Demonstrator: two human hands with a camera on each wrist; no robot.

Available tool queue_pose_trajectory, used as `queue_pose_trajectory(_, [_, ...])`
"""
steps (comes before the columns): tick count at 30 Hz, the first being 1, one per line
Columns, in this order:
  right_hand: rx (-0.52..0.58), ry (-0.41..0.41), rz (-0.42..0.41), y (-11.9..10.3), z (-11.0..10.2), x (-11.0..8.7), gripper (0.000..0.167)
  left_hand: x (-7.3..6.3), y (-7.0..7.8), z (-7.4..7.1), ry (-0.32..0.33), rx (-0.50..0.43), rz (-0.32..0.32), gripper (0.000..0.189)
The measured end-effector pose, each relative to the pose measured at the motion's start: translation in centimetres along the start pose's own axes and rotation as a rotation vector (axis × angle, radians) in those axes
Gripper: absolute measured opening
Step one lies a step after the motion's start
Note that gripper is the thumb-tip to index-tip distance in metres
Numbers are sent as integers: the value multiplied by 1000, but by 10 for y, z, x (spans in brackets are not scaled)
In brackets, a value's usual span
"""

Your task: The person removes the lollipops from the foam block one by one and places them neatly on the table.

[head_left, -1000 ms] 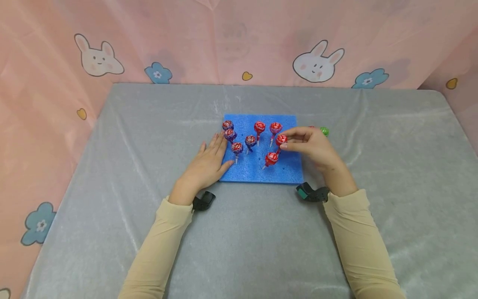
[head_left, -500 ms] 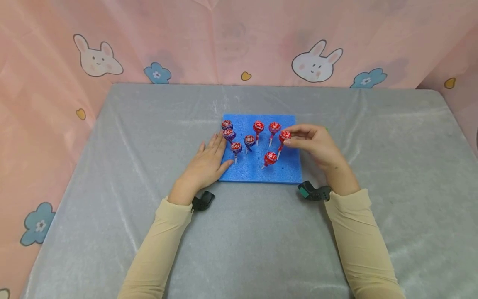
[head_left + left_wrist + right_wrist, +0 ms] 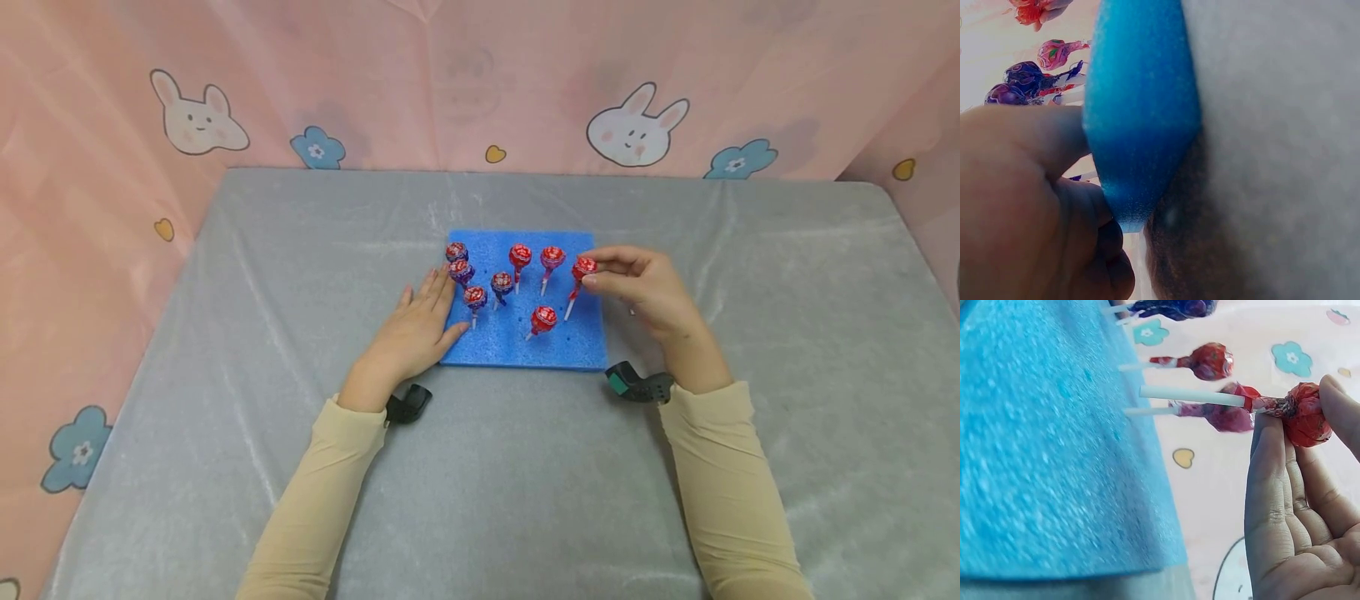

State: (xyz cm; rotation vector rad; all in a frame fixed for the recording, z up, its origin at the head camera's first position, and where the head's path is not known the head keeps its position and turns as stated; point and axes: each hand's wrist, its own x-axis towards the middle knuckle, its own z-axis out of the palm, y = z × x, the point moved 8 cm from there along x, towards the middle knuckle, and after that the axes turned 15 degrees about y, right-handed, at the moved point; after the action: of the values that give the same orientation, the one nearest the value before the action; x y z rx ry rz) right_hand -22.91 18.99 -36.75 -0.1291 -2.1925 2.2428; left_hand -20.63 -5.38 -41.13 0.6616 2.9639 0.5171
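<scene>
A blue foam block (image 3: 558, 346) lies in the middle of the grey cloth, with several red and purple wrapped lollipops (image 3: 501, 283) standing in it. My right hand (image 3: 637, 287) pinches the head of a red lollipop (image 3: 584, 267) by the block's right edge. In the right wrist view that lollipop (image 3: 1302, 412) has its white stick clear of the foam (image 3: 1054, 456). My left hand (image 3: 416, 329) lies flat against the block's left edge, fingers straight. The left wrist view shows the thumb beside the foam edge (image 3: 1141, 125).
A grey cloth (image 3: 225, 333) covers the table. Pink curtains with rabbits and flowers (image 3: 637, 125) close in the back and sides. A black wrist camera mount (image 3: 637, 385) sits by each forearm.
My right hand has lifted the red lollipop out of the foam and carried it right, toward the block's edge. The green lollipop behind the hand is now hidden. The left hand has stayed put.
</scene>
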Motion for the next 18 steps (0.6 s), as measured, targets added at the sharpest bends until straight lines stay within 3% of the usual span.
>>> queue_pose_trajectory(7, [52, 18, -35, -6, -16, 1, 19, 0, 0, 0, 6, -2, 3, 70])
queue_pose_trajectory(18, [261, 65, -17, -14, -38, 2, 25, 0, 0, 0, 4, 2, 5, 69])
